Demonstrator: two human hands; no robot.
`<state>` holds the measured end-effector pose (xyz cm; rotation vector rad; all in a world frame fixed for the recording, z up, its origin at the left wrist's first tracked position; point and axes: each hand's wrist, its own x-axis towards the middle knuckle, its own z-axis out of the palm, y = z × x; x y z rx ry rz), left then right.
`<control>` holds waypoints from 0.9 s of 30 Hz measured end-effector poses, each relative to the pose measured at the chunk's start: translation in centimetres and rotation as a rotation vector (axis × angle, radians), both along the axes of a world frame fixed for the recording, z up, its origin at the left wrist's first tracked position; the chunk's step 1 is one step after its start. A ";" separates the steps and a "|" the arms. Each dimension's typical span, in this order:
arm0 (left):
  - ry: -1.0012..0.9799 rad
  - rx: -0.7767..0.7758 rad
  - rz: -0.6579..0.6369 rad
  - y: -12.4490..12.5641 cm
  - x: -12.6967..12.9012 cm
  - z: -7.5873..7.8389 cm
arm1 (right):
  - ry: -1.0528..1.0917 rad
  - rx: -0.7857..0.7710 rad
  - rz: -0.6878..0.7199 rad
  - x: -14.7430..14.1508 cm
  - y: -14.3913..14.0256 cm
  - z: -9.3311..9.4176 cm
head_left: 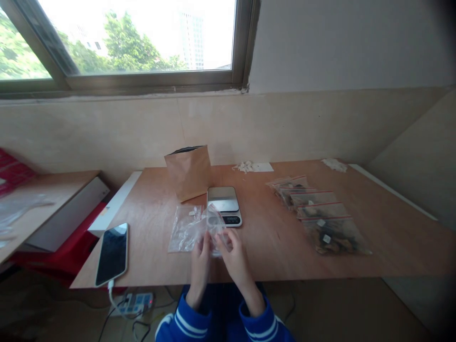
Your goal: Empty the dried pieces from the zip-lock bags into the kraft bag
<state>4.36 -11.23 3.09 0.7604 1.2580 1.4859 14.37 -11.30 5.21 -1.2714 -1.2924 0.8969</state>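
Between both hands is a clear zip-lock bag [216, 219], raised a little off the table and partly covering the scale's front. My left hand [201, 254] pinches its left side with fingers closed. On the other side, my right hand [231, 249] grips the bag between thumb and fingers. More clear plastic bags [180, 237] lie flat on the table just left of the held one. Behind the hands sits a digital kitchen scale [223, 197] with a bare metal plate and a dark display. A brown kraft paper pouch [188, 173] stands upright, its top open, behind and left of the scale.
Several filled zip-lock bags [337, 237] overlap in a row on the right. A phone [112, 254] with a white cable lies at the front left edge. Small pale scraps [245, 166] and a white card [262, 167] lie by the wall. A power strip [133, 303] is below.
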 end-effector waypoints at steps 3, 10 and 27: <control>0.105 -0.037 0.085 -0.2 -0.4 1.0 | 0.113 -0.093 0.026 -0.5 -0.2 -0.4; 0.227 -0.029 0.264 0.9 -4.6 2.4 | 0.433 -0.191 -0.010 0.5 0.2 -0.4; 0.230 -0.001 0.096 1.4 -5.4 1.1 | 0.269 -0.142 0.300 -1.5 -0.1 -1.7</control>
